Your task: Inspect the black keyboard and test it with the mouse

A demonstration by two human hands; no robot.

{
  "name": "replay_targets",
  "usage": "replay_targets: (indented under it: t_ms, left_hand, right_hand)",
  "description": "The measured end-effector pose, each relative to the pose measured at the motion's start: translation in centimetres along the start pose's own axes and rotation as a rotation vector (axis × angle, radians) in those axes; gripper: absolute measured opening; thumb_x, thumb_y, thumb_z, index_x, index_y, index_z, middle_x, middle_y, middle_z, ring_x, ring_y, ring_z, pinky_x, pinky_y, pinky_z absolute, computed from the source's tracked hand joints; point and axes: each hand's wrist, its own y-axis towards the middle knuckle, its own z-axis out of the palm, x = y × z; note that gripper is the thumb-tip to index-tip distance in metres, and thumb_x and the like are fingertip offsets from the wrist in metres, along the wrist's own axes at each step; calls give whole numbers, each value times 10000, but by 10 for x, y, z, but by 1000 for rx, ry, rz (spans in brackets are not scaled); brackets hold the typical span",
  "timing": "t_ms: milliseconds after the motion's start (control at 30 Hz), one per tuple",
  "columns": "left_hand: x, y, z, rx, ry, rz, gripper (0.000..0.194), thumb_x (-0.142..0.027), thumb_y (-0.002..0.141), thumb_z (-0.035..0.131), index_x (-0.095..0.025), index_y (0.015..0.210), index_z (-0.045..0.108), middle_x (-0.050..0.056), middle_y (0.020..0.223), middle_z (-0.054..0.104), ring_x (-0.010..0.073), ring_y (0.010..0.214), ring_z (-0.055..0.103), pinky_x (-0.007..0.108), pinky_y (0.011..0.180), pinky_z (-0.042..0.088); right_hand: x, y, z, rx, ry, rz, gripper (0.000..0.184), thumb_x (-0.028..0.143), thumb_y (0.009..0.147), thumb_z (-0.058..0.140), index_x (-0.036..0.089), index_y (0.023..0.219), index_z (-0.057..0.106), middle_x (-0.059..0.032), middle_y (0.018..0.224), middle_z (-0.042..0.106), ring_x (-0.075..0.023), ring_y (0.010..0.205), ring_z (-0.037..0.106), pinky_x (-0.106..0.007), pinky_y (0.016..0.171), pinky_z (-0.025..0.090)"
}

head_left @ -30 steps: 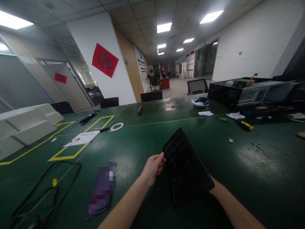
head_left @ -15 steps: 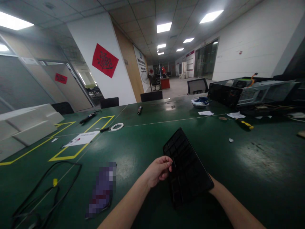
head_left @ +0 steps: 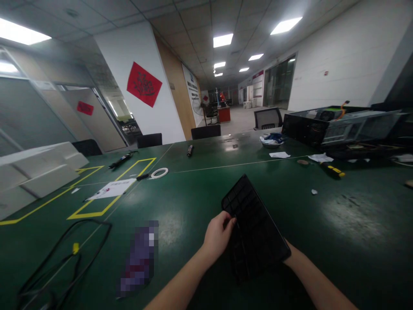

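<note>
A black gridded tray (head_left: pixel 253 224) is held tilted just above the green table (head_left: pixel 193 189), in front of me. My left hand (head_left: pixel 218 234) rests on the tray's left edge with its fingers curled over the rim. My right hand is hidden under the tray's near right corner; only the wrist (head_left: pixel 292 258) shows, so it appears to support the tray from below.
An open computer case (head_left: pixel 325 125) stands at the far right with a yellow-handled tool (head_left: pixel 332 170) before it. A black cable (head_left: pixel 64 254) and a blurred purple item (head_left: pixel 138 258) lie at my left. Yellow floor-tape outlines, a paper sheet (head_left: pixel 111 188) and a white ring (head_left: pixel 159 172) lie farther left.
My left hand slid from the tray's far left corner down along its left edge and curled its fingers over the rim. The tray stayed almost in place.
</note>
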Motion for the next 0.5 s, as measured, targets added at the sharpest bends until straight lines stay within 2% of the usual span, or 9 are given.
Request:
replay_targets:
  t_ms: [133, 233, 367, 433, 500]
  left_hand:
    - [-5, -2, -5, 58, 72, 120, 114, -186, 800, 427, -171, 765, 535, 10, 729, 549, 133, 689, 502, 247, 636, 380]
    - [-6, -3, -9, 78, 54, 183, 114, -139, 771, 452, -171, 808, 555, 28, 805, 567, 138, 751, 517, 254, 688, 398]
    - [-7, -1, -11, 57, 23, 223, 135, -108, 736, 462, -173, 756, 579, 29, 794, 556, 135, 740, 510, 254, 679, 395]
    - [-8, 0, -11, 36, -63, 207, 138, -96, 699, 477, -173, 730, 587, 27, 785, 548, 129, 718, 505, 248, 661, 391]
    - [-9, 3, -11, 12, -263, 76, 107, -111, 666, 499, -169, 710, 577, 14, 708, 528, 120, 647, 494, 240, 610, 388]
  right_hand:
    - [6, -3, 5, -54, 87, 74, 375, 438, 606, 630, 260, 934, 592, -16, 763, 634, -198, 836, 594, -340, 742, 505]
    - [4, -2, 6, -60, 98, 60, 377, 439, 596, 635, 252, 920, 588, -22, 772, 635, -201, 836, 592, -337, 731, 507]
    - [2, -1, 3, -48, 24, 5, 406, 472, 597, 622, 249, 934, 587, -42, 802, 639, -220, 868, 588, -353, 735, 509]
    - [1, 0, 0, -24, -28, -10, 424, 508, 610, 594, 261, 954, 587, -51, 835, 640, -230, 895, 584, -366, 754, 506]
    - [-2, 2, -3, 7, -80, -19, 445, 537, 628, 559, 271, 985, 583, -60, 884, 639, -239, 929, 578, -380, 775, 501]
